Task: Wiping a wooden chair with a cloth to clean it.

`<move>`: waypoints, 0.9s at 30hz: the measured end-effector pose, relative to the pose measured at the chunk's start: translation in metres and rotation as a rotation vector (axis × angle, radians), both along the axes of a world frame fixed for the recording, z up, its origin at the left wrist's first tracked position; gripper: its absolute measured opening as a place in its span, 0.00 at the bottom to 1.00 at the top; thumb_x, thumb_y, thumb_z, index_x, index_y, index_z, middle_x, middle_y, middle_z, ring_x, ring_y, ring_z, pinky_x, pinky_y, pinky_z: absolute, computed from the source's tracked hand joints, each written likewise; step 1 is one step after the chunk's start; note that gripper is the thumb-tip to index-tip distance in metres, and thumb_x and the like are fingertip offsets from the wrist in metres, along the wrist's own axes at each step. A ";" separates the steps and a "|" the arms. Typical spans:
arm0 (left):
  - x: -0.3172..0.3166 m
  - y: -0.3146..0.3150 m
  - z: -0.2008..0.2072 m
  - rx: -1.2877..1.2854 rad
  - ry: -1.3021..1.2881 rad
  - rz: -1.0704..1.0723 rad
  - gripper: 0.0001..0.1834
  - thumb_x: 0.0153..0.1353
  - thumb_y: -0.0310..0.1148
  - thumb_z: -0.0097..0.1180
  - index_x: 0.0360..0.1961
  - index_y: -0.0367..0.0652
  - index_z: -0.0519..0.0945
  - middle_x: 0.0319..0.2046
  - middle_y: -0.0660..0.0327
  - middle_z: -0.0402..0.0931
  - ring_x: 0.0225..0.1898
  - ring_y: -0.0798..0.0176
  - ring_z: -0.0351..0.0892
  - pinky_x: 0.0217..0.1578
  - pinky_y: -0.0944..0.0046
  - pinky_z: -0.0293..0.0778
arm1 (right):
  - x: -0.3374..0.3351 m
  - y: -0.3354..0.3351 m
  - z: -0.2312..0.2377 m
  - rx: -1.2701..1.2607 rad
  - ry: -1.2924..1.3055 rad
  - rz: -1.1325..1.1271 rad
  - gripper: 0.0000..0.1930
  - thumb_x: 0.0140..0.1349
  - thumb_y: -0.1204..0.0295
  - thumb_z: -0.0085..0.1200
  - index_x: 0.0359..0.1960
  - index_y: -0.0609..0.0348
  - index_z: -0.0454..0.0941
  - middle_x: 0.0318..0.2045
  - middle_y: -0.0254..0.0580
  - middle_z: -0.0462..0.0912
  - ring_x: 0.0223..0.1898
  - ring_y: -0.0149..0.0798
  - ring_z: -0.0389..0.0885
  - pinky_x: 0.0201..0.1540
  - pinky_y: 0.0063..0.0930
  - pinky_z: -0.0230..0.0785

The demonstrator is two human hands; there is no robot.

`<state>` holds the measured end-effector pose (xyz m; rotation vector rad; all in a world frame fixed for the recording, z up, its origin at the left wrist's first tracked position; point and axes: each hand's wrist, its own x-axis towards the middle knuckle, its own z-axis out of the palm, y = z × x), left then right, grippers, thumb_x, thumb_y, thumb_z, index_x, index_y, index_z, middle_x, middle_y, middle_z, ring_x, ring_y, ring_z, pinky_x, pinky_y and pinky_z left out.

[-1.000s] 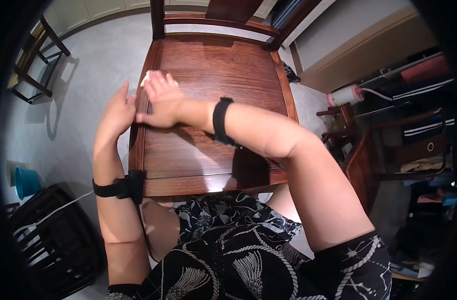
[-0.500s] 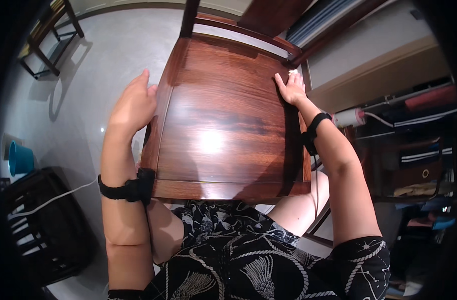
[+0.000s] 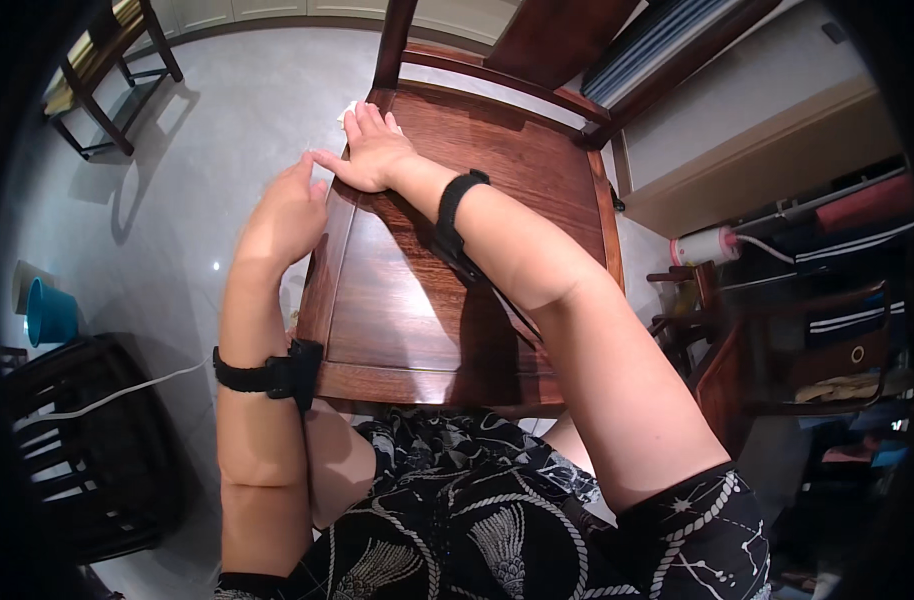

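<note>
A dark reddish-brown wooden chair point(image 3: 537, 160) stands before me, its glossy seat facing up and its backrest at the far side. My right hand point(image 3: 372, 155) reaches across to the far left corner of the seat. Its fingers are spread and press down a small white cloth point(image 3: 347, 115), which mostly hides under them. Beside the seat's left edge is my left hand point(image 3: 287, 215), its fingers loosely stretched and nothing visible in them. Whether it touches the chair I cannot tell. Both forearms wear black straps with small boxes.
A wooden stool or chair point(image 3: 107, 90) stands at the far left. Lower on that side are a blue bucket point(image 3: 52, 312) and a black slatted basket point(image 3: 97, 450). At the right are a white and pink cylinder point(image 3: 704, 246) with a cable and shelves of folded cloth.
My right hand has swept the white cloth leftward from the seat's far right corner to its far left corner. The left hand has hardly moved; the view has shifted slightly.
</note>
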<state>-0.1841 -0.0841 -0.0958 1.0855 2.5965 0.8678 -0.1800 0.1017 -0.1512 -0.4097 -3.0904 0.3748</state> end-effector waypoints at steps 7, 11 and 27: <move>0.019 0.018 -0.030 0.031 -0.059 -0.203 0.24 0.66 0.29 0.45 0.62 0.32 0.65 0.61 0.44 0.66 0.64 0.48 0.63 0.64 0.60 0.59 | 0.072 0.097 0.005 0.077 0.023 -0.272 0.39 0.65 0.41 0.31 0.66 0.61 0.58 0.65 0.53 0.63 0.66 0.51 0.61 0.69 0.45 0.48; 0.019 0.018 -0.023 0.008 -0.074 -0.180 0.24 0.66 0.29 0.44 0.62 0.31 0.65 0.61 0.43 0.65 0.64 0.47 0.63 0.64 0.59 0.59 | 0.180 0.205 -0.013 0.183 0.017 -0.593 0.40 0.65 0.39 0.32 0.68 0.59 0.56 0.68 0.52 0.56 0.70 0.50 0.53 0.69 0.43 0.46; 0.030 0.015 0.007 -0.069 -0.031 -0.097 0.26 0.60 0.27 0.41 0.61 0.30 0.65 0.61 0.44 0.65 0.66 0.50 0.61 0.64 0.48 0.58 | 0.096 0.172 0.010 0.156 -0.210 -0.982 0.60 0.52 0.24 0.29 0.66 0.75 0.54 0.67 0.62 0.55 0.69 0.57 0.52 0.68 0.46 0.47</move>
